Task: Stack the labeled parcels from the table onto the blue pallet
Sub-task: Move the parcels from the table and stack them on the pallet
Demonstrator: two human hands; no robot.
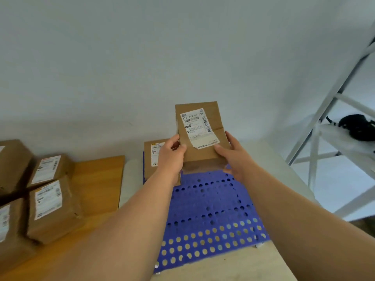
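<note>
A brown cardboard parcel (pixel 211 120) with a white label stands tilted toward me over the far end of the blue perforated pallet (pixel 211 207). My left hand (pixel 170 155) grips its lower left edge and my right hand (pixel 233 157) grips its lower right edge. Another labeled parcel (pixel 151 159) lies on the pallet's far left corner, partly hidden by my left hand. Several labeled brown parcels (pixel 50 207) sit on the wooden table (pixel 99 179) at the left.
A white metal shelf frame (pixel 322 122) stands at the right with a black object (pixel 357 126) on its shelf. A plain wall runs behind the pallet. The pallet lies on a pale floor (pixel 233 264).
</note>
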